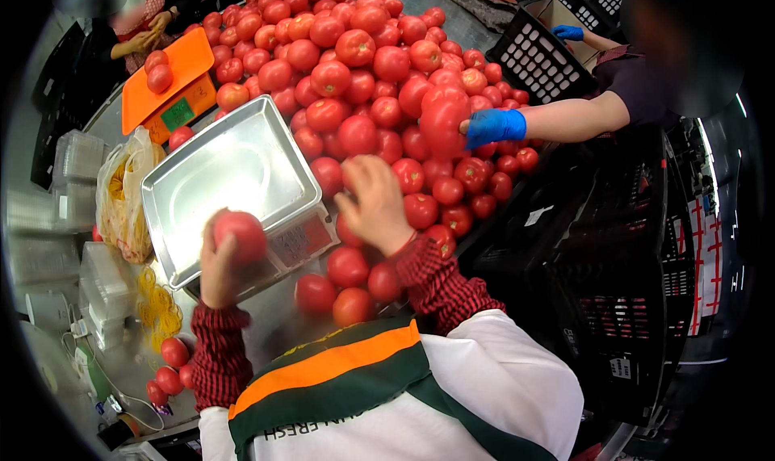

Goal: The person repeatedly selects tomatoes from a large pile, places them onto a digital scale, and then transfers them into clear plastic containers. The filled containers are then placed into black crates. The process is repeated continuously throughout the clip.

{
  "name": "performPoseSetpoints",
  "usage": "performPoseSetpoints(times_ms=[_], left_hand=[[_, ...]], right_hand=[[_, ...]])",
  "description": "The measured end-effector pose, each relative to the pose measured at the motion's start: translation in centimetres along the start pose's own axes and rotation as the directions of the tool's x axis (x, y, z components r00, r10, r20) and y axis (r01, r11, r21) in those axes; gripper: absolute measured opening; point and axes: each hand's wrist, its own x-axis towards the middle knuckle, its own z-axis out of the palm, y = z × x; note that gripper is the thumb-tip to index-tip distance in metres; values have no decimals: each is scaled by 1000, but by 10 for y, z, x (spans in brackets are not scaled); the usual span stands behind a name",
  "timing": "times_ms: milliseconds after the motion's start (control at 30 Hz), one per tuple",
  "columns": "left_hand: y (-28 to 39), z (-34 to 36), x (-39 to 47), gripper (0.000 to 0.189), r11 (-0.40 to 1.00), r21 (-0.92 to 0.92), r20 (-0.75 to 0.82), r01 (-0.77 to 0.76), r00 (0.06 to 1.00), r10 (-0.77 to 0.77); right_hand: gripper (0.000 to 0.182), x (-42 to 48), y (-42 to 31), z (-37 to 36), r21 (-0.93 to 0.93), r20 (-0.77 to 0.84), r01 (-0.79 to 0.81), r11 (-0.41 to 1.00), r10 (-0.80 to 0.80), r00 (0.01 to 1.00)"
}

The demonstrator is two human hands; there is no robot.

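My left hand [219,264] holds a red tomato [241,237] over the near edge of a weighing scale's shiny metal tray [242,152]. My right hand [375,203], slightly blurred, reaches over the near side of a large heap of tomatoes [357,134]. Its fingers are spread beside a tomato [327,175]; whether they touch it I cannot tell. The scale's keypad panel [301,241] faces me below the tray. Several loose tomatoes [348,267] lie between the scale and my right sleeve.
A co-worker's blue-gloved hand [496,128] holds tomatoes over the heap. An orange scale [172,79] bears two tomatoes. Left are a plastic bag [125,200], clear plastic containers [106,279] and yellow rubber bands [158,309]. Black crates [611,267] stand right; another person's hands [151,34] show top left.
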Motion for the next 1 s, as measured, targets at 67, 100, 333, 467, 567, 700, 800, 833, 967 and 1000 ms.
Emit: performPoseSetpoints(times_ms=[67,100,333,467,567,700,800,833,967,1000], left_hand=[[5,-21,26,49,995,98,-39,-28,999,32],[10,-25,35,47,960,272,-53,-66,995,83],[2,17,-2,46,530,725,101,-440,829,550],[-17,64,-39,57,725,-530,400,440,884,-243],[-29,27,-55,68,856,-427,330,292,931,-153],[6,-46,-58,59,977,-152,-107,-150,985,135],[34,-66,-30,52,760,629,-270,-163,871,410],[28,-77,-19,53,646,751,-243,-136,853,462],[-3,-97,7,63,302,935,-32,-186,803,595],[-7,-94,7,64,279,947,-50,-161,783,620]], right_hand=[[55,-7,27,2,-128,85,-115,985,126,988],[57,-8,36,8,-80,124,-153,985,162,979],[54,6,6,-10,516,92,-329,791,330,939],[35,-21,-56,-10,640,203,-38,768,-121,972],[17,-20,-51,-21,565,152,79,822,-198,968],[12,-37,23,-48,357,-21,-340,870,371,928],[14,-40,29,-60,127,115,-259,957,245,963],[15,-41,30,-55,107,159,-195,975,177,971],[32,-31,24,-44,3,272,15,1000,-15,962],[35,-31,26,-41,-88,352,69,994,-34,936]])
